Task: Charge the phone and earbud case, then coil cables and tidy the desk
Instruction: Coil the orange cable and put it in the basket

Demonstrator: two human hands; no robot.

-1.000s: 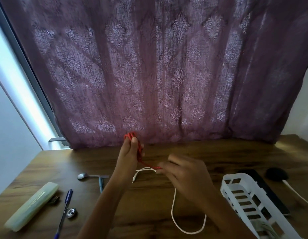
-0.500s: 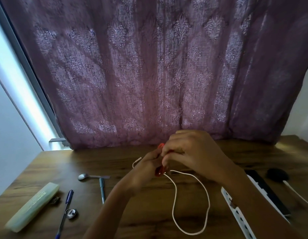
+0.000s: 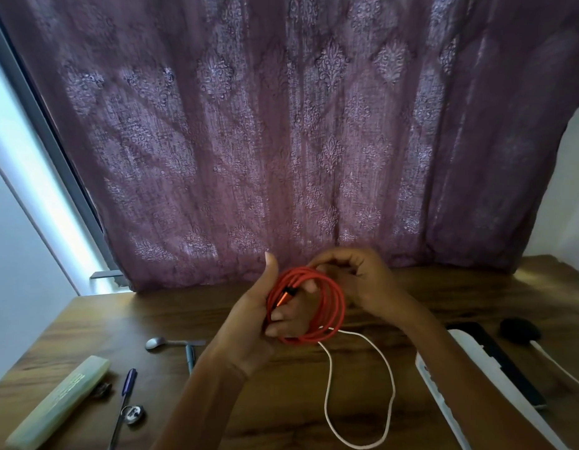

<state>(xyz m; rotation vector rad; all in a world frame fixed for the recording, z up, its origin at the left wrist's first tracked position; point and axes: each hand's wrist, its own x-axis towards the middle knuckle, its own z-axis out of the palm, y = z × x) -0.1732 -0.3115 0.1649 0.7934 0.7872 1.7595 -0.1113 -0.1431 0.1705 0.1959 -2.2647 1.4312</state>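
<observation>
Head view, left hand (image 3: 249,323) fingers curled round red cable coil (image 3: 338,303), thumb up, right hand (image 3: 366,287) pinched coil's top, writing on pale case (image 3: 61,394) left of coil was too blurry.

There is only one view. The camera sits on the person's head and looks forward and down. It faces a purple curtain (image 3: 281,141) that fills most of what it sees. The tabletop (image 3: 152,313) shows only along the bottom. The left hand (image 3: 249,323) and right hand (image 3: 369,287) are close under the camera, near the middle. The wide lens bends the edges, so the far corners may sit nearer than they look.
</observation>
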